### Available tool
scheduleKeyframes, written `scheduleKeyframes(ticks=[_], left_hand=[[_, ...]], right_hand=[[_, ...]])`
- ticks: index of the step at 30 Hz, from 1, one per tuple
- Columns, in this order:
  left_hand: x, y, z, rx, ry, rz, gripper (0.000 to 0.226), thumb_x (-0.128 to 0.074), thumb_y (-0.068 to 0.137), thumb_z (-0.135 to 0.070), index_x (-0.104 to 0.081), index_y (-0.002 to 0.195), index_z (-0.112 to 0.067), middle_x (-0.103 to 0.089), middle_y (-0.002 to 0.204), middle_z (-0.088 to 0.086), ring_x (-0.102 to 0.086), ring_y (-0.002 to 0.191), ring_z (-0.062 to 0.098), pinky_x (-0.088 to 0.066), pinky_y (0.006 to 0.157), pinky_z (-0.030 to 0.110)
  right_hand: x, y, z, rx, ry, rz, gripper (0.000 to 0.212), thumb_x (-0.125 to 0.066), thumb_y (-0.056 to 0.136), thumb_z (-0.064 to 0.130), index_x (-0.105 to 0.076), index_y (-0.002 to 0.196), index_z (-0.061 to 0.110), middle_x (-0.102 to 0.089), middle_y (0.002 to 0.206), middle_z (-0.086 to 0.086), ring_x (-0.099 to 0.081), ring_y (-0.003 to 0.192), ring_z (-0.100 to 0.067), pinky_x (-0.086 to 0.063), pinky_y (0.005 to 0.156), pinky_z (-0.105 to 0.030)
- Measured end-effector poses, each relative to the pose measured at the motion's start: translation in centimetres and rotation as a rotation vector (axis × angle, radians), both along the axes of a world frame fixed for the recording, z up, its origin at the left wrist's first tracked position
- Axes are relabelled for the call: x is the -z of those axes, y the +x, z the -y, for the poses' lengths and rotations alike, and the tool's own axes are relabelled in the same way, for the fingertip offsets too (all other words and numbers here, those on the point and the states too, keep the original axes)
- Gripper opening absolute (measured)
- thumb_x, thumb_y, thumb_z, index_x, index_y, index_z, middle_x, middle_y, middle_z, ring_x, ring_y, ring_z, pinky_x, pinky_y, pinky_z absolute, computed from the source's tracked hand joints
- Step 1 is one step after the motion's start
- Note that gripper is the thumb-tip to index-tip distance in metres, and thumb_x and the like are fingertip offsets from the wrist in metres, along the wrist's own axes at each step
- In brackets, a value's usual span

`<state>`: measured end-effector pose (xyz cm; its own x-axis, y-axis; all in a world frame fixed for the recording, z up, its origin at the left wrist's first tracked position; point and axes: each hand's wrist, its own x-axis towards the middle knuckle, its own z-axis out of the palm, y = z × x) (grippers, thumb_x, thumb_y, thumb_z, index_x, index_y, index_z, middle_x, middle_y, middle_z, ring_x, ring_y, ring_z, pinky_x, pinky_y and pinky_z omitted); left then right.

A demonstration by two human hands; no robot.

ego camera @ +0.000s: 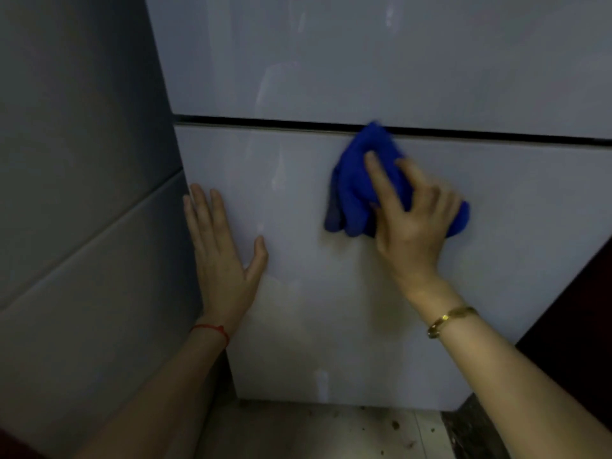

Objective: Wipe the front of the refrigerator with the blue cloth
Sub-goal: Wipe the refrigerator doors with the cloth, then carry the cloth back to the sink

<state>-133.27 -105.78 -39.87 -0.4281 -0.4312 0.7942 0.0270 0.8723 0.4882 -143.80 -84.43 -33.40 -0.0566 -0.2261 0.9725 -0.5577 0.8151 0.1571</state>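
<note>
- Your right hand [410, 223] presses the bunched blue cloth [359, 180] flat against the refrigerator's lower door [331, 326], fingers spread over it; its top corner overlaps the dark gap [265, 121] between the doors.
- Your left hand [225, 260] lies open, palm flat on the same door near its left edge, well apart from the cloth.
- Bare door panel lies below and to the right of the cloth; the tiled wall [82, 193] stands just left of the refrigerator.
</note>
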Motion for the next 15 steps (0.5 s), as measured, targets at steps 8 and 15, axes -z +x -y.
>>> scheduleKeyframes(ticks=[8, 15], left_hand=[[-0.3, 0.5, -0.3, -0.016, 0.034, 0.047, 0.084, -0.059, 0.094, -0.029, -0.007, 0.154, -0.003, 0.001, 0.164, 0.017, 0.009, 0.153, 0.022, 0.006, 0.125, 0.029], [-5.0, 6.6, -4.5, 0.030, 0.307, 0.308, 0.055, -0.054, 0.095, -0.034, -0.041, 0.145, -0.013, -0.044, 0.147, 0.003, -0.035, 0.136, 0.009, -0.023, 0.118, 0.014]], right_hand=[[11.2, 3.4, -0.5, -0.078, 0.352, 0.202, 0.050, -0.046, 0.095, 0.005, -0.043, 0.140, 0.026, -0.045, 0.132, -0.005, -0.046, 0.095, -0.028, -0.042, 0.078, -0.042], [2.5, 9.8, -6.9, -0.198, 0.190, 1.036, 0.050, -0.045, 0.093, 0.026, -0.041, 0.142, 0.023, -0.049, 0.134, -0.001, -0.050, 0.105, -0.021, -0.051, 0.085, -0.039]])
